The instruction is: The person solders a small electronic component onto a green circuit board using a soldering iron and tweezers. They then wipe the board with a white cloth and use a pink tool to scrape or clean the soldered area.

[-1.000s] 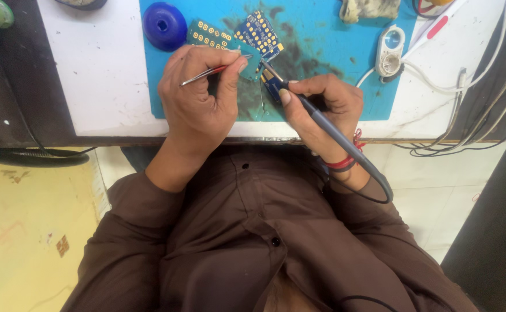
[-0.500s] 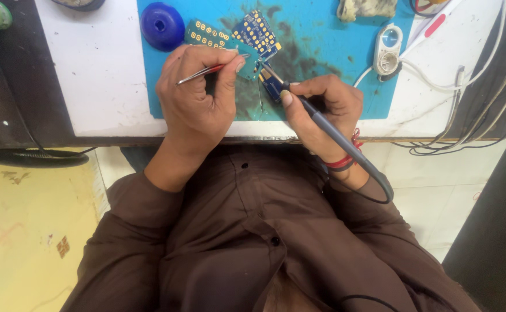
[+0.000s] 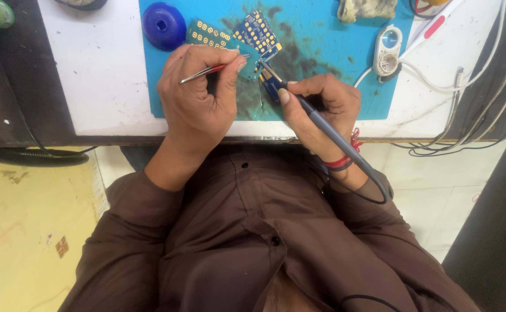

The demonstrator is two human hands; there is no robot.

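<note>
The left hand (image 3: 198,98) is pinching red-handled tweezers (image 3: 209,70), and the right hand (image 3: 322,104) is gripping a soldering iron (image 3: 316,118). Both tips are meeting at a small blue circuit board (image 3: 257,36) lying toward 12 o'clock on the blue mat (image 3: 322,52) covering the tabletop (image 3: 100,75).

Both forearms reach forward over the worktop (image 3: 91,86) edge, brown sleeves pushed back to the elbows. The left hand (image 3: 198,98) is curled, thumb and fingertips pinched together in a tight grip. The right hand (image 3: 322,107), just beside it, is closed pen-fashion, a red band circling its wrist.
</note>
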